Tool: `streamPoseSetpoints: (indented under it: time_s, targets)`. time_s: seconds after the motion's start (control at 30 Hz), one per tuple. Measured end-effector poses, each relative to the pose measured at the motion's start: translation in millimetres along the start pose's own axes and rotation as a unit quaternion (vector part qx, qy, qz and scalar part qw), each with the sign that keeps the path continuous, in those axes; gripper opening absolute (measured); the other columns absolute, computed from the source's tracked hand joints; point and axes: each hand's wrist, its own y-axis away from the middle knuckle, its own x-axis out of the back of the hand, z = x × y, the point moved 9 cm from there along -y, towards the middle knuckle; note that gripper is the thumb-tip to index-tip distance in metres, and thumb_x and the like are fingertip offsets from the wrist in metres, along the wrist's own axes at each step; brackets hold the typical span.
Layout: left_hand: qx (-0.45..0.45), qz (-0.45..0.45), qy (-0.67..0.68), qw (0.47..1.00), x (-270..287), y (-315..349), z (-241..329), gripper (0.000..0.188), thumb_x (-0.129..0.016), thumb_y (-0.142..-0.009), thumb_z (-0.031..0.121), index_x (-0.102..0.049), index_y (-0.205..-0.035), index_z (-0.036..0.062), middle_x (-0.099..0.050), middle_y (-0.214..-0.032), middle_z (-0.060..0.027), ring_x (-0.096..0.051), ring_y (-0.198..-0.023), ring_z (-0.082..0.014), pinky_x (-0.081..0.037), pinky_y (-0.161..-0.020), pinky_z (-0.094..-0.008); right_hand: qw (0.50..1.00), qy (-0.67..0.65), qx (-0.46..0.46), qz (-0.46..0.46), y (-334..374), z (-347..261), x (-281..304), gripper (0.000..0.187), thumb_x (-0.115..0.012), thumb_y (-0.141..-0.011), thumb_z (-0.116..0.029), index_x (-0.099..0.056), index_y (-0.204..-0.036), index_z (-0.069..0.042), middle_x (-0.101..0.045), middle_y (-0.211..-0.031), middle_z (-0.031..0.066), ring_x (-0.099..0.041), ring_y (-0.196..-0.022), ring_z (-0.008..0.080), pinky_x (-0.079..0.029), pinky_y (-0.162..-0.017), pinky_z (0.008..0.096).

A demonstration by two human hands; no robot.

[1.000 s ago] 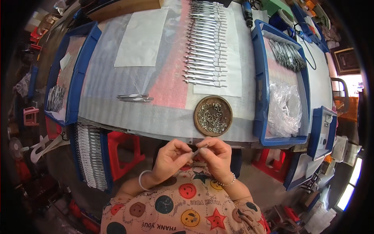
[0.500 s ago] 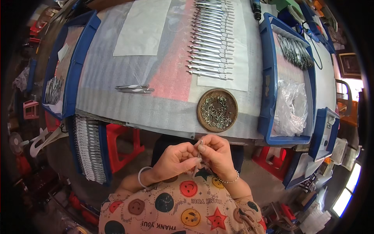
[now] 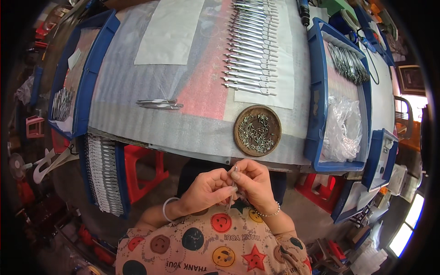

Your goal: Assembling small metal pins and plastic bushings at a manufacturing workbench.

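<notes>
Both hands meet in front of my apron, just off the table's near edge. My left hand [image 3: 205, 191] is closed, pinching a slim silver metal piece [image 3: 230, 200] that hangs downward between the fingers. My right hand [image 3: 255, 184] is closed around its upper end, thumb pressed against it; the fingers hide most of that end. Right above the hands, a round brown bowl [image 3: 277, 134] contains many small metal pins or screws [image 3: 255, 133]. Further up lies a column of slim silver pointed instruments [image 3: 250, 64], side by side on white paper.
A few similar pieces [image 3: 159, 104] lie on the table's left half, below a white sheet [image 3: 169, 32]. Blue trays stand at left [image 3: 87, 78] and right [image 3: 316, 91]; the right one holds metal pieces and a plastic bag [image 3: 343, 133]. Red stools [image 3: 143, 172] stand under the table.
The hands stay together on the same metal piece, with only a slight shift of the fingers. The whole view has moved a little.
</notes>
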Motion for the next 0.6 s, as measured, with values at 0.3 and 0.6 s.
streamPoseSetpoints:
  time_s: [0.3, 0.6]
  targets:
    - [-0.01, 0.021, 0.008, 1.0, 3.0, -1.5, -8.4, 0.006, -0.052, -0.092, 0.004, -0.048, -0.096, 0.0008, -0.062, -0.083, -0.0043, -0.06, -0.073, -0.0061, -0.046, -0.06, -0.0172, 0.996, 0.079, 0.031, 0.002, -0.6, -2.9, -0.2, 0.01, -0.062, -0.088, -0.009, -0.057, -0.089, -0.001, -0.059, -0.076, -0.0001, -0.052, -0.06, 0.0031, -0.038, -0.049, 0.0153]
    - [0.002, 0.014, 0.022, 1.0, -0.3, -4.6, -7.0, 0.007, -0.052, -0.092, 0.005, -0.048, -0.096, 0.0005, -0.062, -0.084, -0.0048, -0.06, -0.074, -0.0068, -0.047, -0.061, -0.018, 0.998, 0.06, 0.02, 0.014, -0.7, -1.8, 4.2, 0.01, -0.062, -0.088, -0.01, -0.058, -0.09, -0.002, -0.06, -0.077, -0.0006, -0.052, -0.063, 0.0024, -0.04, -0.053, 0.0159]
